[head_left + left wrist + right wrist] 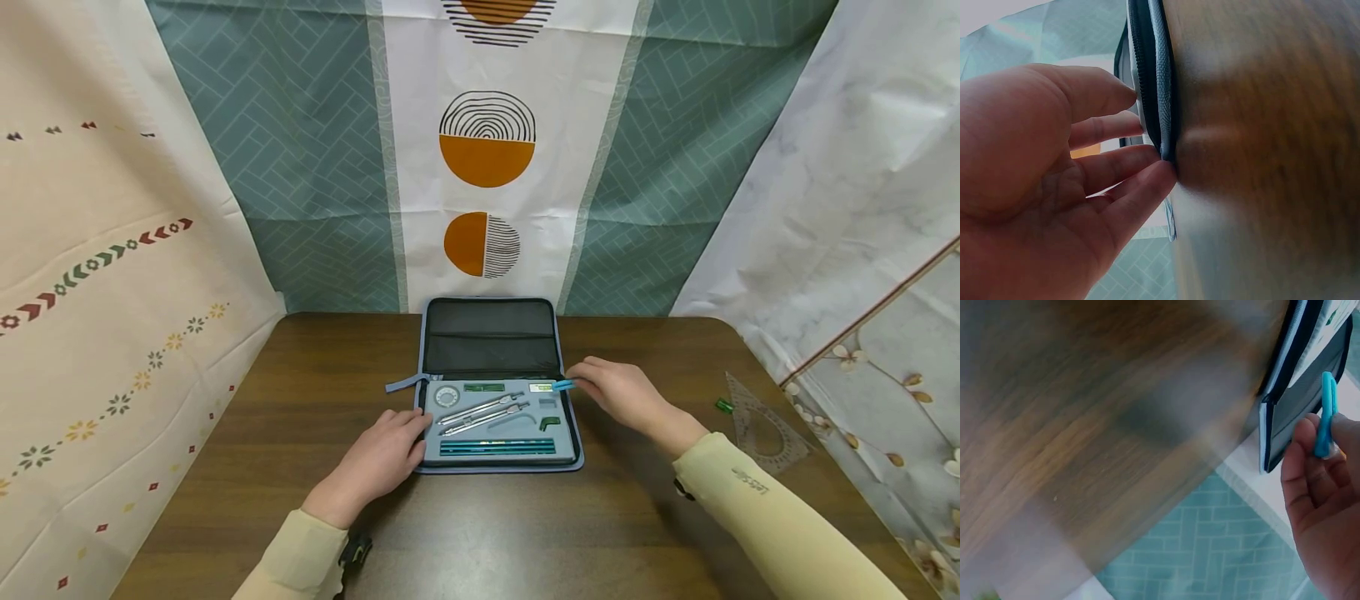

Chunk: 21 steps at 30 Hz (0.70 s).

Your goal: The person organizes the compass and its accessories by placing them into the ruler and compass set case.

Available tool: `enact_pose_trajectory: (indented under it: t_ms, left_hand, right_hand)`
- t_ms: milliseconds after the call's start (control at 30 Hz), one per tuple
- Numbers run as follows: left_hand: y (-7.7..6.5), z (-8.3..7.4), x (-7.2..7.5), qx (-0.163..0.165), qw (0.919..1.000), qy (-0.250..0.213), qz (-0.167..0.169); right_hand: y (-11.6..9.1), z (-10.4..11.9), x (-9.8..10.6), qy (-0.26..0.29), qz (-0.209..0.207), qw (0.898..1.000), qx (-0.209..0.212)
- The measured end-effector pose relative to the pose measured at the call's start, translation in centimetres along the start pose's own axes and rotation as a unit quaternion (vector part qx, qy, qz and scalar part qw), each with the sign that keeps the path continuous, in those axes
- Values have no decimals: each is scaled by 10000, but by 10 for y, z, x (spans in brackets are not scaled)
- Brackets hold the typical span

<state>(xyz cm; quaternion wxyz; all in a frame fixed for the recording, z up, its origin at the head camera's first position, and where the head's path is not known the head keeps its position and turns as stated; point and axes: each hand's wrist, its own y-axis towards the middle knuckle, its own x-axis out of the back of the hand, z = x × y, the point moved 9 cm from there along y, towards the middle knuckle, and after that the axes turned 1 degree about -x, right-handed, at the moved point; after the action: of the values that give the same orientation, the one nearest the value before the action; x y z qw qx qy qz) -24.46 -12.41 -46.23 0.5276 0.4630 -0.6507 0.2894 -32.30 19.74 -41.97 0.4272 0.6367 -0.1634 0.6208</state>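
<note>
A zip case [498, 468] lies unzipped, lid raised at the back. Its pale tray [480, 458] holds two metal compasses [483, 418], dark teal pencils [497, 447], a round white dial-like piece [447, 396], a green strip [483, 387] and a green angular piece [550, 423]. My right hand [618, 392] pinches a slim turquoise piece with a lengthwise slit [1327, 415] between thumb and fingers, over the tray's back right corner by a white-and-green label piece [540, 387]. My left hand [382, 458] touches the case's left edge with extended fingertips [1163, 172].
On the table's right lie a clear set square [761, 425] and a small green item [724, 406]. A zip pull strap [405, 383] sticks out left of the case. Patterned cloths [322, 167] hang behind and beside the wooden table [495, 533].
</note>
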Motion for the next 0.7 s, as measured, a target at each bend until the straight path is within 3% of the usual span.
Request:
enact_pose_trajectory:
  t_ms: [467,700]
  left_hand:
    - [-1,0,0,31,10000,-28,28]
    - [-1,1,-1,61,10000,-4,57]
  right_hand:
    - [8,12,-6,909,294,9954,-108]
    - [8,10,-12,943,603,9933,-302]
